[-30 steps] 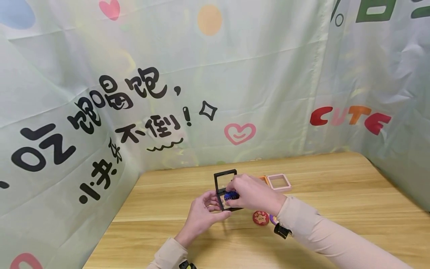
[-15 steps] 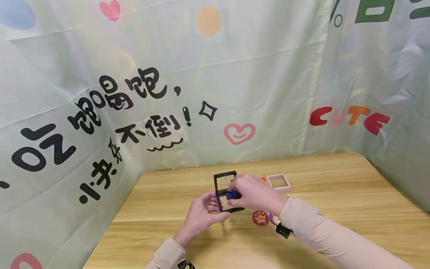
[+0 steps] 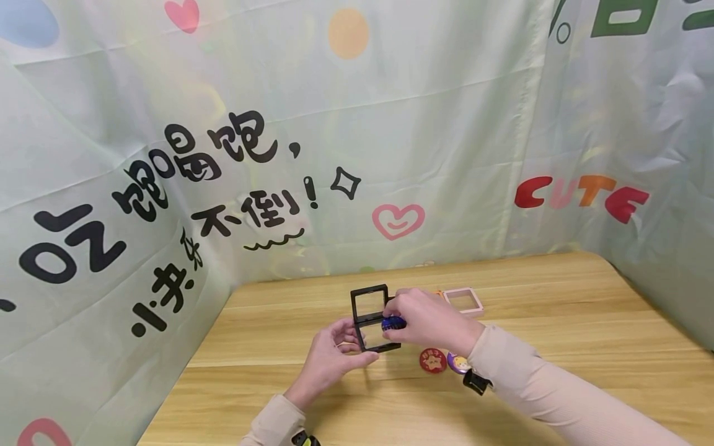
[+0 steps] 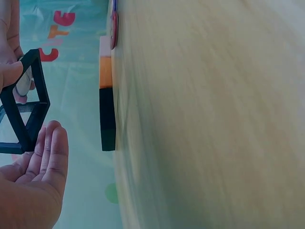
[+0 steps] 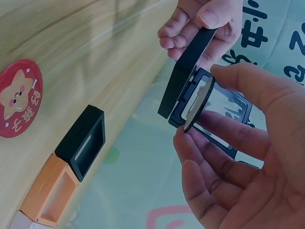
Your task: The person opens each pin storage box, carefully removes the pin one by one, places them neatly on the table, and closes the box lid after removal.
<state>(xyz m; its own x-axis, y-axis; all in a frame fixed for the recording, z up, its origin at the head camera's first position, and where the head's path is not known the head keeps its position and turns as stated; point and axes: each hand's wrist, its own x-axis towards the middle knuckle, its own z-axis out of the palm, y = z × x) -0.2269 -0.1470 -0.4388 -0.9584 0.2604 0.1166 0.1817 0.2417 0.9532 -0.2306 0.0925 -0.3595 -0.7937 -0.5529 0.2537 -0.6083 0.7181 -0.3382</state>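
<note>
My left hand [image 3: 329, 359] grips an unfolded black display frame [image 3: 385, 348] by its lower left corner, thumb along the front edge. The two hinged halves hold clear film, and one half stands up behind the other. My right hand [image 3: 429, 319] pinches a round blue badge [image 3: 393, 324] between thumb and fingers, at the right side of the frame's lower half. In the right wrist view the badge [image 5: 199, 107] is seen edge-on, tilted close before the film. On the table below lie a red badge [image 3: 432, 360] with a star character and a purple badge [image 3: 458, 363].
Behind my right hand, a pink frame [image 3: 474, 313] lies on the wooden table [image 3: 268, 328]. In the right wrist view an orange frame [image 5: 40, 183] and a second black frame [image 5: 71, 143] stand in line with it. Printed cloth [image 3: 446, 136] surrounds the table's back.
The frame in my left hand has shifted slightly left. My right hand has drawn the blue badge a little to the right, uncovering more of the frame's lower film.
</note>
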